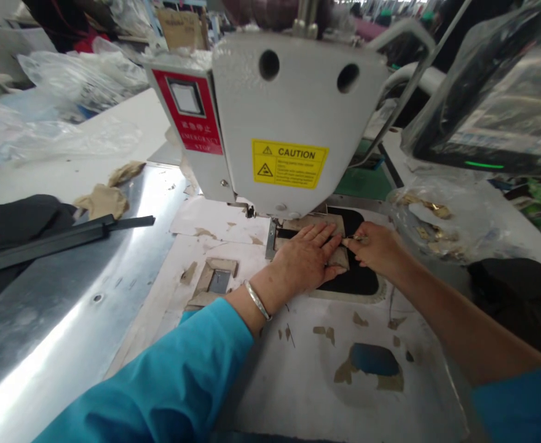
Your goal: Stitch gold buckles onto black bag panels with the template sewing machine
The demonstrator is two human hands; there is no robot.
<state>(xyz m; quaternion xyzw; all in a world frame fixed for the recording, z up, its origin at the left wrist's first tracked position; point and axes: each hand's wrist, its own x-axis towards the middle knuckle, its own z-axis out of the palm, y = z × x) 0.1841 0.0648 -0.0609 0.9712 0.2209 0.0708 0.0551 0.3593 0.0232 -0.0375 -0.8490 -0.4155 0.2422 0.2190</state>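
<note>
My left hand [305, 255] lies flat with its fingers stretched out, pressing on a tan, tape-covered frame [339, 261] under the sewing machine head [298, 117]. A black fabric piece [363, 280] with rounded corners shows beneath and beside that frame. My right hand [376, 246] is closed around a small thin metal tool [356, 238], its kind too small to make out. The tool's tip points left, close to my left fingertips at the frame's right edge. Left of my fingers, a metal clamp bracket [271, 239] sits under the machine head.
Black strips [44, 249] and tan scraps [102, 200] lie on the metal plate at left. A clear bag with gold-coloured metal parts [436, 215] is at right, below a plastic-wrapped screen [496, 104]. Tape bits dot the white sheet [293, 381], which has a cutout [374, 359].
</note>
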